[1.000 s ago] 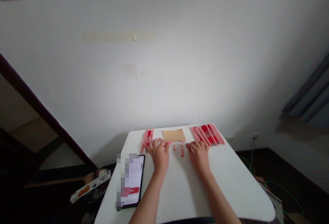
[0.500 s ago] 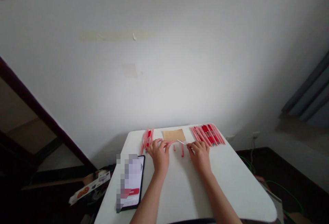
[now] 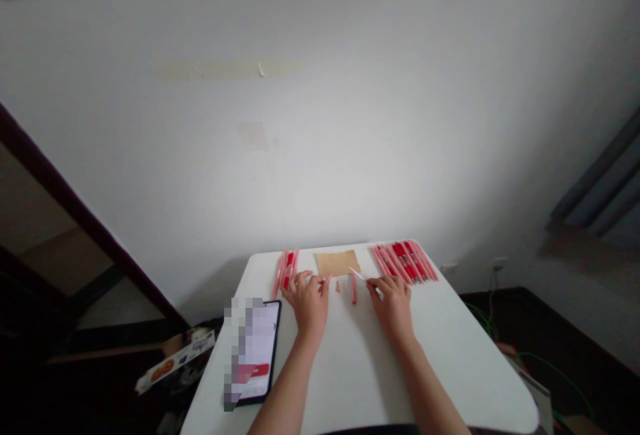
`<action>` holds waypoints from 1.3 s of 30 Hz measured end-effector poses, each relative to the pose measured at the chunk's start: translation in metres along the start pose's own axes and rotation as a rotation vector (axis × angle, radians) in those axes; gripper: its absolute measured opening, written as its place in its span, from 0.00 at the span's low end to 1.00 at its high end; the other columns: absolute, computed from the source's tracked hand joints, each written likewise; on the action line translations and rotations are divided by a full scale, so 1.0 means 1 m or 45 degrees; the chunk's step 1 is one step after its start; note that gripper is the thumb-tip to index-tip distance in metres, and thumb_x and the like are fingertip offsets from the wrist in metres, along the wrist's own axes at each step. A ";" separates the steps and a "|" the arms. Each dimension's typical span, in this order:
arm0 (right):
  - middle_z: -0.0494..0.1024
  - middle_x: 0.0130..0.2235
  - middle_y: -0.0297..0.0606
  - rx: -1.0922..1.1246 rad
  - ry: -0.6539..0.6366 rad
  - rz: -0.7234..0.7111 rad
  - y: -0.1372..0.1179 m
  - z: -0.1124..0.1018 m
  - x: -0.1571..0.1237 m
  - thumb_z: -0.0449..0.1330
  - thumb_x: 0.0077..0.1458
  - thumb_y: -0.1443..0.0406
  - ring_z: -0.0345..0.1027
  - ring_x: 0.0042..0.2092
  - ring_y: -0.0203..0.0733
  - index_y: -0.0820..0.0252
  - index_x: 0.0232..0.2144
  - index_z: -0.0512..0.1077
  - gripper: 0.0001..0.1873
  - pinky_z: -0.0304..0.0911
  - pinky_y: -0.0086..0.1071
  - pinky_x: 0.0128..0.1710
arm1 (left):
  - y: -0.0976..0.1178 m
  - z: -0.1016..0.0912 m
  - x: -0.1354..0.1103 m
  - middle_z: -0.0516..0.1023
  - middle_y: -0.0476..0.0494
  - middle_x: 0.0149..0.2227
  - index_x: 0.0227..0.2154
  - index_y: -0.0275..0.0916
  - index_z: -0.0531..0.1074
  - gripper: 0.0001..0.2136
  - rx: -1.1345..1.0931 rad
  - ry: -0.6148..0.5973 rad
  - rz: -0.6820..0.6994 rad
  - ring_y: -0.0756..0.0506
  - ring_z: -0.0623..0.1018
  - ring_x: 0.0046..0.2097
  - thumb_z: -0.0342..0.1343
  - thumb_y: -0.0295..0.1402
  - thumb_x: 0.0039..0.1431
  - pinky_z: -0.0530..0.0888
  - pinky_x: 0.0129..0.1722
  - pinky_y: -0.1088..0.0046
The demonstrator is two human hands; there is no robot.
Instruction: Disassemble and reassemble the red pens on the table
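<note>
My left hand (image 3: 309, 298) is closed around a pink pen part (image 3: 327, 280), whose end shows past the fingertips. Between the fingers of my right hand (image 3: 391, 298) is a thin white pen refill (image 3: 357, 274), its tip pointing up and left. The refill and the part in my left hand are apart. On the table between my hands lie a short pink pen piece (image 3: 339, 286) and a longer pink pen barrel (image 3: 354, 290). Behind them a tan paper sheet (image 3: 334, 262) lies flat.
Several pink and red pens (image 3: 406, 263) lie in a row at the back right of the white table (image 3: 360, 382). A smaller group of pens (image 3: 286, 271) is at the back left. A phone (image 3: 256, 352) lies at the left edge. The wall (image 3: 345, 155) stands behind.
My right hand has drawn slightly right with the refill, and my left hand slightly left. The gap between refill and pink part has widened.
</note>
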State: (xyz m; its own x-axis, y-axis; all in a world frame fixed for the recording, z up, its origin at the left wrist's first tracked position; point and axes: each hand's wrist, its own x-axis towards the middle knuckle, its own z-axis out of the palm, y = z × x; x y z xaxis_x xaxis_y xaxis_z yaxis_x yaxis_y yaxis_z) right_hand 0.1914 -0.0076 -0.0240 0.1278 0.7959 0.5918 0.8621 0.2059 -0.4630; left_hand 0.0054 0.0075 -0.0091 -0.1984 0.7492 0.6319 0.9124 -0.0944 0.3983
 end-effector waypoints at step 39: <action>0.78 0.35 0.38 -0.110 -0.026 -0.016 -0.005 -0.004 -0.003 0.55 0.59 0.66 0.61 0.44 0.45 0.54 0.34 0.77 0.11 0.47 0.39 0.49 | 0.003 0.001 -0.002 0.74 0.41 0.45 0.28 0.43 0.77 0.11 -0.009 -0.091 0.005 0.37 0.66 0.52 0.55 0.43 0.56 0.53 0.57 0.45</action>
State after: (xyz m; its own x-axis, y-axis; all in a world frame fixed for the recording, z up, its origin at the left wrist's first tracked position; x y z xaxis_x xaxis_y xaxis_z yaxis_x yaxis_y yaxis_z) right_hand 0.1885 -0.0130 -0.0204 0.1072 0.8051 0.5834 0.9027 0.1670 -0.3964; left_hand 0.0090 0.0066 -0.0102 -0.1687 0.7938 0.5843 0.9103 -0.1019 0.4012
